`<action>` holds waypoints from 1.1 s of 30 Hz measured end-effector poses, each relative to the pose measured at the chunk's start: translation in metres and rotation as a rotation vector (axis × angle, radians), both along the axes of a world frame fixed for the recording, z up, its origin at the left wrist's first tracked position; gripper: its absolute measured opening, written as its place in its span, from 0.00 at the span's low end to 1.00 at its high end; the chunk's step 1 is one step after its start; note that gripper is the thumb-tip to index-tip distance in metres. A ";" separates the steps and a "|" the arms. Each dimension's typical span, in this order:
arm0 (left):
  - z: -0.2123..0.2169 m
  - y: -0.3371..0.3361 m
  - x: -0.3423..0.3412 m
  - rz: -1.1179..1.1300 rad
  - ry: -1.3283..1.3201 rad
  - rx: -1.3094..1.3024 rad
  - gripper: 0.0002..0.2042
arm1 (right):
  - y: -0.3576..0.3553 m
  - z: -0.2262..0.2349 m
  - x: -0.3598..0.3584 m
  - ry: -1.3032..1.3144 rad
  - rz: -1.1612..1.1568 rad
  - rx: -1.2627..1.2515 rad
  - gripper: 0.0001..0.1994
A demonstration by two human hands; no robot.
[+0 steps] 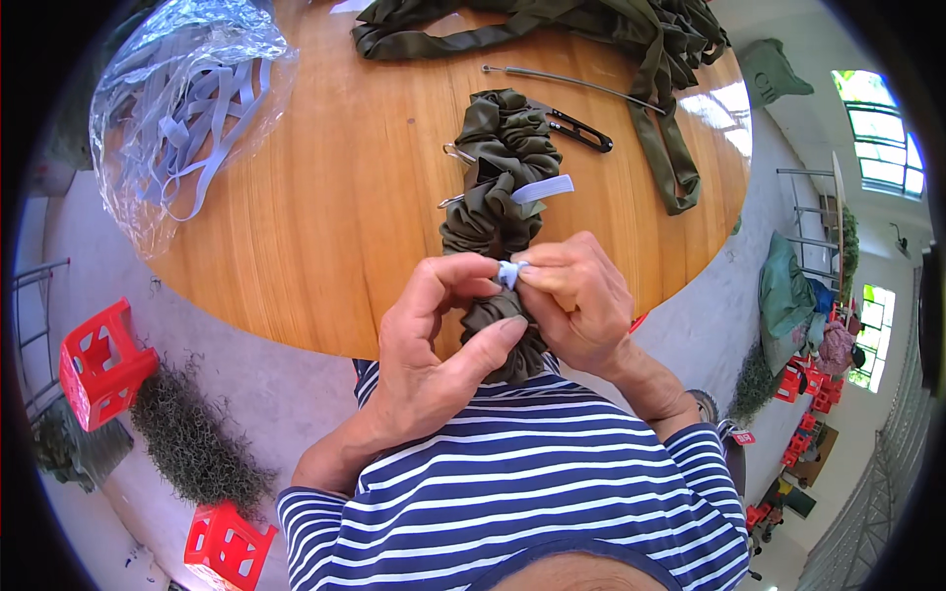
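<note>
Gathered olive-green fabric tube (pixel 498 197), ruched along its length, lying on the round wooden tabletop (pixel 325 197) with its near end drawn over the tabletop's edge toward the person. A pale blue elastic band (pixel 511 271) emerges from this near end and is pinched between both hands. Left hand (pixel 434 345): thumb and forefinger closed on the elastic from the left, the remaining fingers curled beneath the bunched fabric; its grip is tight on band and cloth together. Right hand (pixel 576 300): fingertips closed on the same elastic from the right, touching the left hand's fingertips, with the knuckles raised over the fabric. A second free end of pale blue elastic (pixel 542 188) protrudes sideways from the middle of the tube, pointing right. Two metal safety-pin loops (pixel 455 153) show at the tube's left side. Just right of the tube's far end lie black thread snips (pixel 576 129), and beyond them a long thin metal rod (pixel 572 81) set obliquely. A heap of ungathered olive fabric strips (pixel 641 39) occupies the far right of the tabletop, one strip trailing toward the near rim. At the far left, a clear plastic bag (pixel 182 108) holds loose lengths of pale blue elastic. Red plastic stools (pixel 99 364) stand on the grey floor at left. The person wears a blue-and-white striped shirt (pixel 522 492).
</note>
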State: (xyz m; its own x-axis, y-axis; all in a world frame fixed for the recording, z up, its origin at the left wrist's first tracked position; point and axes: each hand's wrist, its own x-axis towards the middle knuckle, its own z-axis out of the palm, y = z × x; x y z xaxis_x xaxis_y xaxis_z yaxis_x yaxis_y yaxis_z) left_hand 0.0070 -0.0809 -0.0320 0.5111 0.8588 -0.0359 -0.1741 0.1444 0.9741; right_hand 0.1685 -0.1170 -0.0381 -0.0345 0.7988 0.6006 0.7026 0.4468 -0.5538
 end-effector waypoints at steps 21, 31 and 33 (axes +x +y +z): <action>0.003 0.014 0.004 -0.579 0.095 0.307 0.04 | -0.093 0.030 0.030 0.502 -0.088 -0.388 0.10; -0.004 0.029 0.013 0.259 0.178 0.295 0.04 | -0.168 0.000 0.131 0.249 -1.072 -0.360 0.08; -0.005 0.028 0.018 0.249 0.189 0.336 0.03 | -0.145 -0.009 0.128 -0.126 -1.181 -0.354 0.11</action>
State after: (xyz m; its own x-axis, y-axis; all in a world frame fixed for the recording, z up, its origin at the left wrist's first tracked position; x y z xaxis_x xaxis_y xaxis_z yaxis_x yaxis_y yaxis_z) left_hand 0.0251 -0.0525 -0.0365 0.2987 0.9346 0.1931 0.0213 -0.2088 0.9777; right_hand 0.2969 -0.2618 -0.0475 0.7747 0.4978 0.3899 0.6304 -0.6566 -0.4141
